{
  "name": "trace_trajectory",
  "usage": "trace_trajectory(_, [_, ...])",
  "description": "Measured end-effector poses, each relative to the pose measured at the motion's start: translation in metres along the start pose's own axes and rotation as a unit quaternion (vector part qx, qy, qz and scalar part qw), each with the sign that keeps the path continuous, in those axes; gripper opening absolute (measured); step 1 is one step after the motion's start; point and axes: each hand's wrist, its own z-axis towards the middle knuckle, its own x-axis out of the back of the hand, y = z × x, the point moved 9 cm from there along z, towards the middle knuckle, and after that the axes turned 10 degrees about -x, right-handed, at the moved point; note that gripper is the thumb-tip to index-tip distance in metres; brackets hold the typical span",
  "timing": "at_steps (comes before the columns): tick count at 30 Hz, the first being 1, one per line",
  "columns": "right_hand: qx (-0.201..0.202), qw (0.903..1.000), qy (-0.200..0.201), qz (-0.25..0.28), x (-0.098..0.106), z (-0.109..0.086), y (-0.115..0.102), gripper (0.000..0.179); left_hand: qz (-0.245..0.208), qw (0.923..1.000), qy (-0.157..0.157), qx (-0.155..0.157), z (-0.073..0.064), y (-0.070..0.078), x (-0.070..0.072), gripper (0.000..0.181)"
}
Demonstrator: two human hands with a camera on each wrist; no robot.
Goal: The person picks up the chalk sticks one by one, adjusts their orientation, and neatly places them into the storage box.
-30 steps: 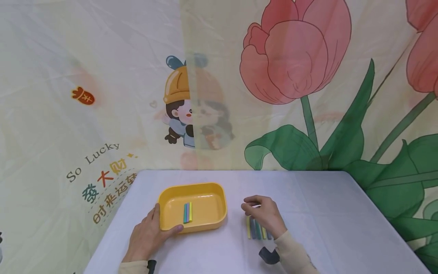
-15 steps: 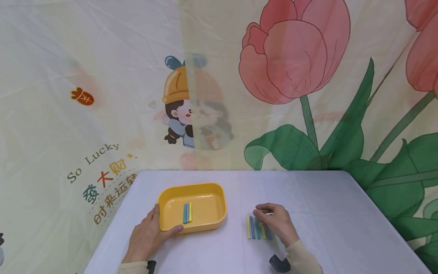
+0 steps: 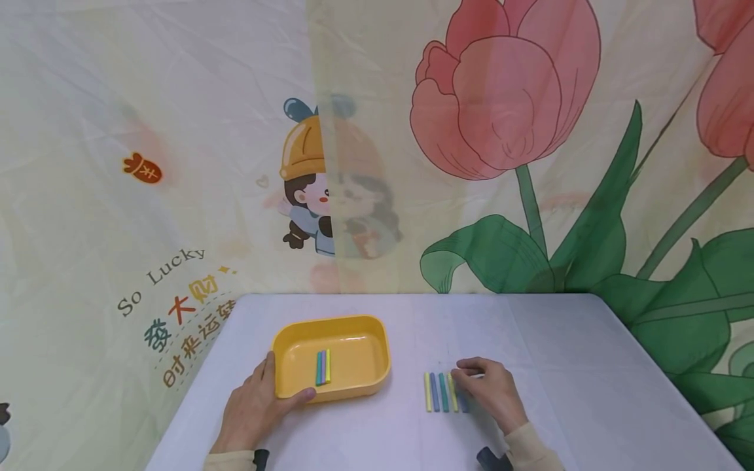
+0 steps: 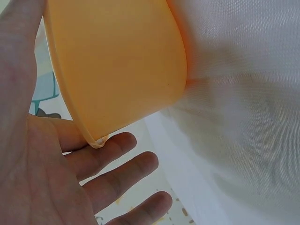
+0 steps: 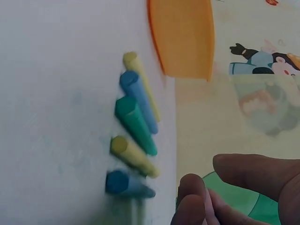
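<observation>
My left hand (image 3: 250,402) rests at the near left corner of a yellow tray (image 3: 368,387), thumb along the front rim and fingers at the left side. In the left wrist view its fingers spread fairly straight past the tray wall (image 4: 122,61). Teal, purple and yellow chalk sticks (image 3: 323,367) lie side by side inside the tray. To the right, a row of several chalk sticks lies on the cloth, among them a green stick (image 5: 133,123) and a blue stick (image 5: 123,183). Above the row's right end hovers my right hand (image 3: 491,392), thumb and fingertips apart, with nothing seen between them.
A white cloth (image 3: 565,373) covers the table, whose far edge meets a printed backdrop (image 3: 365,144). Between the tray and the chalk row lies a strip of bare cloth. A dark band (image 3: 493,459) shows by the right sleeve.
My right hand has moved rightward and a little nearer along the chalk row, uncovering more sticks. The left hand and the tray have stayed in place.
</observation>
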Motion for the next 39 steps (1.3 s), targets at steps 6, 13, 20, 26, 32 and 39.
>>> trace_trajectory(6, [-0.003,0.9982,0.02,-0.056,0.003,0.005,0.008,0.036,-0.001,1.0,-0.005,0.009,0.001,-0.002,-0.002,0.138])
trace_trajectory(13, [-0.013,0.9965,0.023,-0.079,-0.005,0.008,0.016,0.033,-0.005,0.9998,-0.01,0.016,0.001,-0.002,-0.003,0.139])
trace_trajectory(20, [-0.003,0.9954,0.022,-0.093,-0.009,0.006,0.016,0.028,-0.007,0.9999,-0.007,0.012,0.001,-0.002,-0.003,0.138])
trace_trajectory(26, [-0.011,0.9943,0.029,-0.102,-0.012,0.008,0.016,0.021,-0.011,0.9998,-0.006,0.015,0.0,-0.003,-0.003,0.138])
trace_trajectory(32, [-0.012,0.9909,0.035,-0.129,-0.012,0.008,0.012,0.021,-0.016,0.9997,-0.006,0.017,0.001,-0.003,-0.004,0.138])
trace_trajectory(39, [0.006,0.9878,0.045,-0.149,-0.013,0.005,0.003,0.018,-0.012,0.9997,-0.009,0.017,0.001,-0.002,-0.003,0.14])
